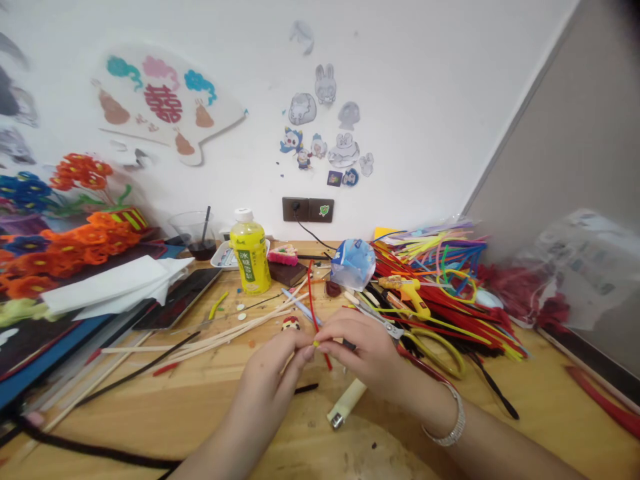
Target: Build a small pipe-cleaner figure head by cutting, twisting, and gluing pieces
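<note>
My left hand (277,363) and my right hand (363,347) meet above the table, fingertips pinched close together. Between them runs a thin red pipe cleaner (313,300), its upper part standing up and its lower end showing beneath the fingers. A tiny yellow piece (316,344) peeps out where the fingertips meet. Just over my left index finger shows a small red-and-cream figure (290,323); whether that hand holds it I cannot tell. Below my right hand lies a cream-coloured lighter (347,404) with a metal end.
Scissors with yellow handles (445,360), a yellow glue gun (413,293) and heaped pipe cleaners (450,253) lie to the right. Ahead stand a yellow drink bottle (250,257) and a plastic cup (200,240). Pale sticks (210,340), a dark tablet (180,300) and orange flowers (75,260) occupy the left.
</note>
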A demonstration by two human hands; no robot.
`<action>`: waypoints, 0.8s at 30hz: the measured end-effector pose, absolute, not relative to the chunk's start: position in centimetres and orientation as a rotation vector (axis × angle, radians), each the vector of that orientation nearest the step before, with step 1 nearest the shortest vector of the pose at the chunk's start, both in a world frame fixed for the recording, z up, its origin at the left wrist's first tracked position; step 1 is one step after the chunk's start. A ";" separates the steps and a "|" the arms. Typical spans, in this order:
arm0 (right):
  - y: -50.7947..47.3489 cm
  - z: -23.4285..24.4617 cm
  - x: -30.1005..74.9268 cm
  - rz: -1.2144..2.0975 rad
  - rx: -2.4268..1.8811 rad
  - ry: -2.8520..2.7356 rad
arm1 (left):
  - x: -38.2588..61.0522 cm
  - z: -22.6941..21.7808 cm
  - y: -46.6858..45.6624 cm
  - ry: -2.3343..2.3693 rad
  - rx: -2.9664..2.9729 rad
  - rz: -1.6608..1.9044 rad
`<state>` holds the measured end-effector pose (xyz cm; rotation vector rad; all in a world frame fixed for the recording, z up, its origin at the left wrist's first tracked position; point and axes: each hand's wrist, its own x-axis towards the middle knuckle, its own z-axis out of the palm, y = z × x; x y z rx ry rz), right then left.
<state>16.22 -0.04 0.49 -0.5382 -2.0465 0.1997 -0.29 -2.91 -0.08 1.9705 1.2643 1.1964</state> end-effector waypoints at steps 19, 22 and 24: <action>-0.5 0.4 16.2 0.183 -0.569 -2.051 | 0.4 0.4 -2.8 1.066 1.407 1.158; -0.7 0.4 16.0 0.144 -0.583 -2.043 | 0.3 0.4 -2.7 1.056 1.353 1.145; -0.9 0.4 15.9 0.108 -0.594 -2.042 | 0.3 0.3 -2.6 1.048 1.315 1.150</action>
